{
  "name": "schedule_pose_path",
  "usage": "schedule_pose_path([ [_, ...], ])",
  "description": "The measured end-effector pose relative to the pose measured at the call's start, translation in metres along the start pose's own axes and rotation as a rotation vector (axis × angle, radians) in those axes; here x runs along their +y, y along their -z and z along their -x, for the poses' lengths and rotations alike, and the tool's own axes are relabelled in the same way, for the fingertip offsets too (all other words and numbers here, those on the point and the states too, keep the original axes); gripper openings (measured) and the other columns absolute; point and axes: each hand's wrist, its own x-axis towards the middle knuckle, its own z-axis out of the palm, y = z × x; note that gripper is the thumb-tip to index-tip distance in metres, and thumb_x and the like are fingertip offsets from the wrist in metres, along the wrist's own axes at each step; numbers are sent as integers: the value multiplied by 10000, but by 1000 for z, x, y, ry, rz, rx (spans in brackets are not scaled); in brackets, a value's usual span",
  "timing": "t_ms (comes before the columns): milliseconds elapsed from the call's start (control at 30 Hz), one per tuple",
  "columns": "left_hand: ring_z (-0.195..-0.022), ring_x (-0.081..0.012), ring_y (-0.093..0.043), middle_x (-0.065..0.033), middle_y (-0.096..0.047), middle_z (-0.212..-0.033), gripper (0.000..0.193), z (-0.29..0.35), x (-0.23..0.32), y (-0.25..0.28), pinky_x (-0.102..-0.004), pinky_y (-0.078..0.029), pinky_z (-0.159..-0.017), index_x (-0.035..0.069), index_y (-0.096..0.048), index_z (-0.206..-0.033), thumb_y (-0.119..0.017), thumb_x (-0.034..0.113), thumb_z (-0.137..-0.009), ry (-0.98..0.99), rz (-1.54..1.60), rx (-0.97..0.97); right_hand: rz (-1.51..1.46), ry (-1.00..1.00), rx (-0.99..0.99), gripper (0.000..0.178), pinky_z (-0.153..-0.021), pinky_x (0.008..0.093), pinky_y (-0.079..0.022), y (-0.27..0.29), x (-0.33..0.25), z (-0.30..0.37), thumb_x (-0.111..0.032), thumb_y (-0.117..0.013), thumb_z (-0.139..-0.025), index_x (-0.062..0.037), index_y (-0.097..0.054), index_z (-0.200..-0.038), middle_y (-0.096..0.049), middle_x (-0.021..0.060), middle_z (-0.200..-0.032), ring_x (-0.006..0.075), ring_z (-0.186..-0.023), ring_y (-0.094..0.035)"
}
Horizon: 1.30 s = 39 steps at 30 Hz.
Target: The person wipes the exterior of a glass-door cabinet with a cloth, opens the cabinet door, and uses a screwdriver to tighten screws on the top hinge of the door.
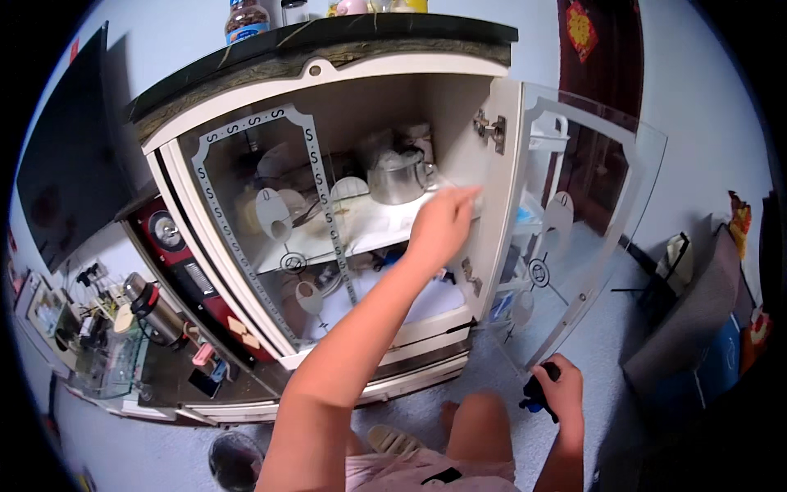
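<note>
Black thing (536, 395) is in the right hand (567, 385), fingers curled round it, not put down yet. 1 door (560, 215) above them is open. Left of the left hand's (443, 223) bent fingers, the pot (396, 180) sits on the shelf (357, 227); I can't tell if they hold anything.

Cool and bluish, moderately lit overall. Dim toward the back edge of the shelf (373, 234), brighter along its front edge. Slightly blurred at the left hand (447, 217). Bowed along the cabinet top (369, 33); black toward the outer rim.
</note>
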Motion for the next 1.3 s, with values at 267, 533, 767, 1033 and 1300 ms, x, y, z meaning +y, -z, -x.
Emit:
schedule_pose_path([
  [267, -995, -404, -695, -196, -737, -1127, 265, 195, -46, 30, -430, -553, -905, 17, -753, -1183, -640, 176, -1004, 310, -129, -301, -453, -8, -325, 175, -802, 307, -528, -20, -25, 21, -155, -755, -939, 8, -730, -997, -716, 66, -881, 143, -845, -650],
  [533, -1371, -257, -506, -201, -433, -1574, 860, 280, -45, 26, -381, -430, -1132, 79, -217, -1670, -706, 372, -1026, 736, 622, -506, -960, 31, -494, 399, -1051, 337, -443, -155, -72, 8, -195, -609, -1054, -55, -544, -1422, -583, 95, -1347, 158, -1194, -563],
  [767, -1079, -136, -616, -65, -657, -1208, 425, 287, -82, 18, -294, -514, -943, 47, -539, -1392, -699, 136, -1010, 961, 603, 44, -658, 216, -550, 295, -913, 421, -546, -241, -102, -61, -268, -590, -1066, -53, -675, -1249, -738, 210, -1079, 377, -1025, -716],
  [1033, -1077, -115, -616, -29, -670, -1161, 399, 333, -119, 22, -310, -510, -985, 27, -574, -1327, -704, 29, -950, 857, 612, -137, 124, 612, -545, 455, -1152, 476, -440, -416, -188, -198, -126, -524, -1009, -63, -575, -1457, -562, 219, -1492, 403, -1366, -542],
  [1300, -1186, -147, -585, -46, -620, -1298, 422, 344, -151, -6, -324, -459, -1053, 14, -604, -1315, -727, -1, -912, 730, 770, -228, 124, 666, -376, 527, -1251, 463, -323, -498, -155, -269, -211, -482, -1035, -47, -491, -1536, -461, 229, -1590, 381, -1491, -415],
])
